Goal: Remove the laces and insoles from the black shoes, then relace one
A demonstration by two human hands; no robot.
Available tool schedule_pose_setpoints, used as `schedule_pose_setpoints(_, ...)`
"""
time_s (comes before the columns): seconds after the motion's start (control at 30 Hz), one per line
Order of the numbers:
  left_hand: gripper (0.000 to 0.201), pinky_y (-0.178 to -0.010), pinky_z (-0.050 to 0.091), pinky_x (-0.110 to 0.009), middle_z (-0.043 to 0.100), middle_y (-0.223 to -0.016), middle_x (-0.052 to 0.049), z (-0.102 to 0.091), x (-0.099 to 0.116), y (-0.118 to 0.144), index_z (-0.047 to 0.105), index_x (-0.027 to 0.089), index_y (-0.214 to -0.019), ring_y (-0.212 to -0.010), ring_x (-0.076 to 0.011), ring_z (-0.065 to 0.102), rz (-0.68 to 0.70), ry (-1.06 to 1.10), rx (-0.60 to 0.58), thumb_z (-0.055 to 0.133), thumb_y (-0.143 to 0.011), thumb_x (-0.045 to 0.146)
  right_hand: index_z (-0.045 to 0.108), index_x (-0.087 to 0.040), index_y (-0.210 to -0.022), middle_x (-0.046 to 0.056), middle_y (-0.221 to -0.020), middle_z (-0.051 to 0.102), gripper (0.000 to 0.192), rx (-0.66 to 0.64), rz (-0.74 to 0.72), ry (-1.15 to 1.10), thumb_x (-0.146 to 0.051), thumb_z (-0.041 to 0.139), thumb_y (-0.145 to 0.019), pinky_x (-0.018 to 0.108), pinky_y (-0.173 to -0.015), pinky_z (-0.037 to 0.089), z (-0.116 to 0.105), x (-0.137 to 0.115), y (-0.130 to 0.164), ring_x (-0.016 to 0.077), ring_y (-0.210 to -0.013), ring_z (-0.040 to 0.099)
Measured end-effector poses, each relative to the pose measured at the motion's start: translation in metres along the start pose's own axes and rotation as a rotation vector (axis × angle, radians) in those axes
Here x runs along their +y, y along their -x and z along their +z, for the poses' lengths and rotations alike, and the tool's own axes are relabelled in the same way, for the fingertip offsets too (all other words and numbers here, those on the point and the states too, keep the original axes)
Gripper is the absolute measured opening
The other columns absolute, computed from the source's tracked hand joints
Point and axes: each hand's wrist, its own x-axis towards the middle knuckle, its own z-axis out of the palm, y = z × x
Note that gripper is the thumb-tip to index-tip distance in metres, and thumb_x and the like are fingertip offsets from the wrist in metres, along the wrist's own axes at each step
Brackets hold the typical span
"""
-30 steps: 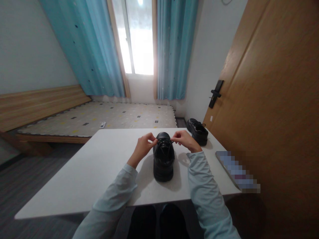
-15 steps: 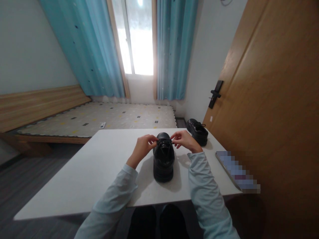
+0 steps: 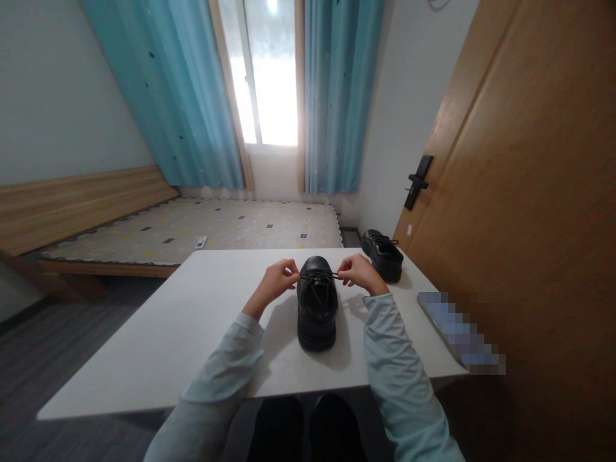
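Observation:
A black lace-up shoe (image 3: 316, 308) stands on the white table (image 3: 202, 327), heel toward me and toe pointing away. My left hand (image 3: 276, 281) pinches the black lace at the shoe's left side. My right hand (image 3: 359, 273) pinches the lace at the right side. The lace (image 3: 318, 276) runs taut between both hands across the front of the shoe. Both arms wear pale blue sleeves.
A second black shoe (image 3: 384, 254) sits at the table's far right corner. A flat blurred object (image 3: 459, 332) lies along the right edge. A wooden door (image 3: 529, 212) stands close on the right. A bed (image 3: 192, 231) lies beyond the table under a curtained window.
Both hands have drawn slightly apart, pulling the lace outward across the shoe. The view has shifted a little.

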Motion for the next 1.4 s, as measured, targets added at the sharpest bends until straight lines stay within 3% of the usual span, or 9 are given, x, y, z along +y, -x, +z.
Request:
schedule_pose_setpoints(0.43,0.008,-0.057,0.057,-0.028,0.064,-0.063,-0.002,-0.006,-0.011,-0.003,0.05,0.016,-0.061,-0.066,-0.015,0.065,-0.151,-0.055,-0.158,0.055,-0.064,0.021,0.058,-0.012,-0.052,0.0,-0.037,0.055,0.013,-0.037,0.114,0.075,-0.005,0.065,-0.061,0.017,-0.036,0.045,0.0,0.003,0.0,0.0115,-0.037,0.056)
schedule_pose_setpoints(0.9,0.013,-0.049,0.052,-0.019,0.052,-0.061,0.002,-0.009,-0.011,-0.001,0.045,0.016,-0.059,-0.059,-0.0101,0.056,-0.248,-0.055,-0.245,0.056,-0.061,0.024,0.054,-0.013,-0.05,-0.001,-0.035,0.054,0.018,-0.101,0.219,0.02,-0.005,0.066,-0.06,0.02,-0.038,0.049,0.001,0.006,-0.001,0.0124,-0.035,0.056)
schedule_pose_setpoints(1.03,0.013,-0.046,0.051,-0.019,0.05,-0.059,0.003,-0.007,-0.012,-0.002,0.045,0.016,-0.058,-0.056,-0.0095,0.052,-0.214,-0.091,-0.244,0.055,-0.062,0.025,0.053,-0.013,-0.05,-0.001,-0.034,0.053,0.018,-0.124,0.219,0.024,-0.003,0.062,-0.062,0.019,-0.038,0.048,0.001,0.004,0.0,0.0121,-0.035,0.056)
schedule_pose_setpoints(1.2,0.01,-0.043,0.047,-0.02,0.051,-0.059,0.002,-0.003,-0.014,-0.002,0.048,0.017,-0.058,-0.052,-0.0104,0.053,-0.106,-0.221,-0.146,0.053,-0.064,0.023,0.052,-0.013,-0.05,-0.002,-0.034,0.051,0.018,-0.155,0.146,0.079,-0.001,0.06,-0.061,0.018,-0.037,0.046,0.003,0.005,-0.001,0.0113,-0.034,0.054)
schedule_pose_setpoints(1.4,0.008,-0.054,0.045,-0.023,0.057,-0.057,0.001,0.0,-0.01,-0.001,0.053,0.018,-0.061,-0.055,-0.0127,0.057,0.028,-0.388,-0.076,0.05,-0.068,0.019,0.053,-0.013,-0.054,-0.004,-0.037,0.05,0.015,-0.145,0.084,0.088,-0.004,0.062,-0.062,0.015,-0.036,0.041,0.001,0.006,-0.002,0.0077,-0.034,0.05)
